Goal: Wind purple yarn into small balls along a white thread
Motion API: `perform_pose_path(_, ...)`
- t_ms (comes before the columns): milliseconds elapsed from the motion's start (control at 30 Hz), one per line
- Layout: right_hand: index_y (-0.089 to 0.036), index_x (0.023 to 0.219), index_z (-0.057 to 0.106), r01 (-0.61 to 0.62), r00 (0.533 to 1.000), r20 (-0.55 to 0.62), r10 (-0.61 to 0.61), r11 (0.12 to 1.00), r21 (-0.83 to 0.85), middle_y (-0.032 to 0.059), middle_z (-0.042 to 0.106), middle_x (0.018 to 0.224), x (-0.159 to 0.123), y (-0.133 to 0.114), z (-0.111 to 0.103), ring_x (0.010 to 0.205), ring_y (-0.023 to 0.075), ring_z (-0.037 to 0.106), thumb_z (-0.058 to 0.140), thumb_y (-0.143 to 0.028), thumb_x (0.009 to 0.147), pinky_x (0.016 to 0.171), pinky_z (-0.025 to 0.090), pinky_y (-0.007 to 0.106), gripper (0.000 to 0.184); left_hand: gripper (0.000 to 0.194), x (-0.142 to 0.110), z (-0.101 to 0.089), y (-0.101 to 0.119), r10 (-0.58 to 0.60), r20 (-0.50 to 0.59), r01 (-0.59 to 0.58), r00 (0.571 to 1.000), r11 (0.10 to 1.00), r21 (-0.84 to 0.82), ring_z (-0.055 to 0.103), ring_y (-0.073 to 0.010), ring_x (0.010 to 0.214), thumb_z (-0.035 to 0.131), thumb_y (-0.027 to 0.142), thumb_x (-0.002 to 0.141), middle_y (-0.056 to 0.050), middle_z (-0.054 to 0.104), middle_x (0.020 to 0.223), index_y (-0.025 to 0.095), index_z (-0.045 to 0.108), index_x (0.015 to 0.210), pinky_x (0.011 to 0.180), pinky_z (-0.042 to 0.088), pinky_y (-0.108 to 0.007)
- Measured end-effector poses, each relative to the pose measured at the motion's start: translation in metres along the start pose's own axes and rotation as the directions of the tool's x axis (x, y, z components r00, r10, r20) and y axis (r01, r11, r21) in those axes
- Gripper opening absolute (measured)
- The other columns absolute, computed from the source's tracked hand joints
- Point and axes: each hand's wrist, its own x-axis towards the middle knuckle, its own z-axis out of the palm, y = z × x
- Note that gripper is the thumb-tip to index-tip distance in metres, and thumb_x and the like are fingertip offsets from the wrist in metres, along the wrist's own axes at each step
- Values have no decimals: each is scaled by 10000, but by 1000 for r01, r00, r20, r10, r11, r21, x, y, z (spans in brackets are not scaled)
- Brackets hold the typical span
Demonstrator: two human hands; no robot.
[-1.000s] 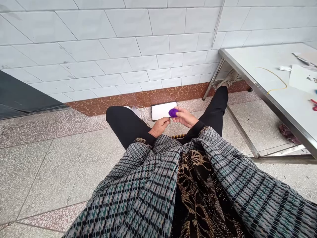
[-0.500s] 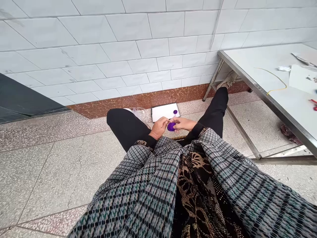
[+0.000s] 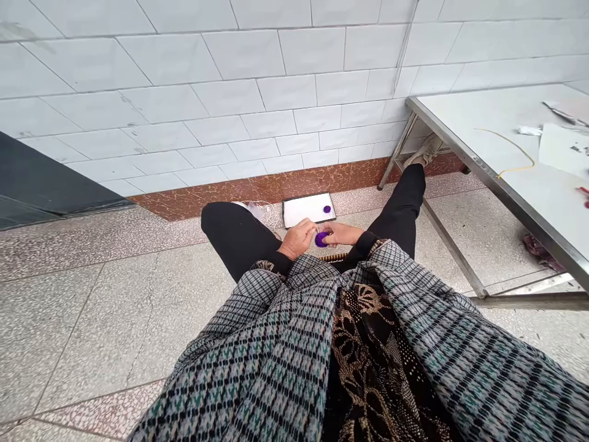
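Note:
My right hand (image 3: 341,233) is closed on a round purple piece (image 3: 319,242), its thumb and fingers at the piece's right side. The piece looks like a small disc; its material is too small to tell. Just left of it, my left hand (image 3: 298,238) is pinched shut, fingertips close to the disc's upper edge. What those fingertips hold, if anything, is too small to make out. Beyond both hands, a white board with a dark rim (image 3: 301,210) lies low near the wall. Another small purple disc (image 3: 326,209) rests on its right part.
Tangled white cord (image 3: 271,215) lies left of the board. A metal-edged table (image 3: 483,110) stands at the right, carrying a yellow strand (image 3: 518,150), papers and a red-handled item (image 3: 584,197). Its legs and lower bars reach the floor beside my leg. A tiled wall (image 3: 253,55) is in front.
The purple piece has turned slightly in my right hand and sits a bit lower and to the right. My left fingers have shifted slightly beside it. The view has moved a little.

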Motion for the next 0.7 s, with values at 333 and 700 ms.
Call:
perform_pose_path(333,-216,938,495,299,927,-354,-127,820,488,-15,656,870,2,-12,-6,714,111,652,787,-238,718,679,567,255,366,210,1,7,1,30,217,-6,976,994,-109,618,-199,843,478,231,974,-56,643,870,179,633,842,838,507,-321)
perform_pose_path(700,-195,828,550,100,995,-4,-102,982,-160,-53,578,734,3,4,-3,632,110,520,707,-100,620,616,450,244,278,248,-1,3,-2,-43,12,43,999,999,-14,614,-194,826,444,251,1000,-59,645,866,182,651,882,818,510,-310)
